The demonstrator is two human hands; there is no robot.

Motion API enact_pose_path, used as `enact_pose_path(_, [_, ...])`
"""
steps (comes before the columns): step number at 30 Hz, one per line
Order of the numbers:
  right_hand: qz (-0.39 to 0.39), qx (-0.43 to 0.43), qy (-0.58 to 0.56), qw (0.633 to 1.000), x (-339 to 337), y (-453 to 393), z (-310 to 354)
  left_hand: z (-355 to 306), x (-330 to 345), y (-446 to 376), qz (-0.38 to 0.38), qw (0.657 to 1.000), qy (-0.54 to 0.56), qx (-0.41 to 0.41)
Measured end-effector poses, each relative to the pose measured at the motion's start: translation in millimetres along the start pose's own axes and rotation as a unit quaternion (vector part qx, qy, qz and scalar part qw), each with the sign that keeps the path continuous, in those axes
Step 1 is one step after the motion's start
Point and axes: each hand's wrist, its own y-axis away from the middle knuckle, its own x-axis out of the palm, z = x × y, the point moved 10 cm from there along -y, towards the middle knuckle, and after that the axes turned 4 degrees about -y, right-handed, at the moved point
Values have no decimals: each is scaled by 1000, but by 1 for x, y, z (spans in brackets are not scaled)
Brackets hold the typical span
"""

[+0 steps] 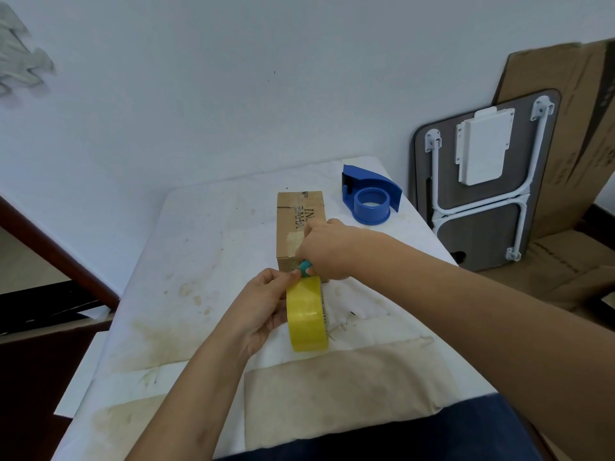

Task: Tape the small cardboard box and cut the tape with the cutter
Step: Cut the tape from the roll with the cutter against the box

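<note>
- Gripping a yellow roll of packing tape [307, 316], the left hand [263, 307] holds it upright just before the small brown cardboard box [296, 224].
- The right hand [327, 249] clamps a teal-handled cutter [305, 268] at the box's near edge — beside the tape.

Left hand [263, 304] and right hand [327, 249]: bare forearms, no visible sleeves; dark blue garment [416, 440], possibly trousers, below.

- Box [298, 224] showing plain brown, dark print along top
- Tape roll [307, 316] showing translucent yellow
- Cutter [305, 267] showing teal at the handle end
- Dispenser [370, 197] showing solid blue
- Cloth [186, 294] showing white, mottled with yellow-brown stains
- Folded table [482, 224] showing grey underside, white legs
- Cardboard sheet [565, 94] showing brown
</note>
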Motion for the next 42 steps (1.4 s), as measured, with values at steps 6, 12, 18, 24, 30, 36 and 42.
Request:
enact_pose_path(6, [-12, -7, 14, 1000, -2, 0, 1, -2, -1, -2, 5, 1000, -12, -3])
enact_pose_path(12, [-17, -15, 18, 1000, -8, 4, 2, -5, -2, -5, 22, 999, -43, -16])
enact_pose_path(18, [3, -19, 22, 1000, -7, 5, 2, -5, -4, -8, 27, 998, -52, -23])
enact_pose_path(24, [6, -13, 27, 1000, -8, 8, 0, -5, -8, -12, 22, 996, -79, -35])
enact_pose_path(30, [-11, -34, 25, 999, -10, 10, -3, -6, -16, -12, 19, 993, -107, -43])
enact_pose_path(36, [-87, -44, -126, 987, -32, 20, -22, -4, -17, -10, 12, 992, -116, -47])
enact_pose_path(42, [-232, -23, -244, 941, -21, 16, -20, -11, -13, -5, 13, 988, -150, -43])
